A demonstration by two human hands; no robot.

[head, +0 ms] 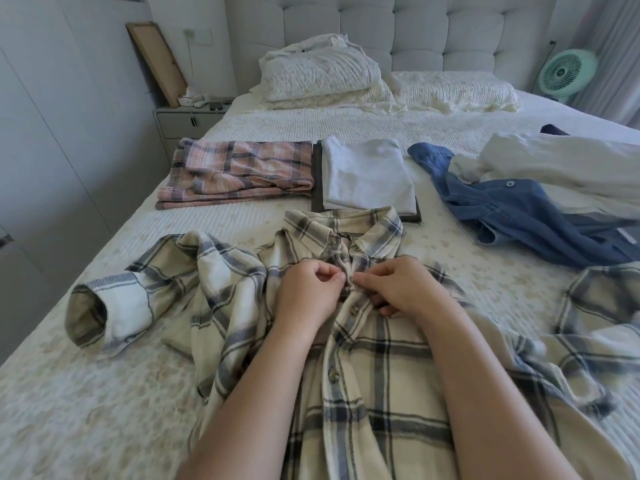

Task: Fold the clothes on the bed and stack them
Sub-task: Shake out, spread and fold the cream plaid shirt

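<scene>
Quilted bed (104, 393) — tufted headboard (415, 36)

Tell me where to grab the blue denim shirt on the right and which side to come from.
Probably best to take the denim shirt at its collar end, the near-left part that lies free on the bed. Come from the left and above: its right side lies tucked under the white garment, so pulling from there would likely drag that along.
</scene>
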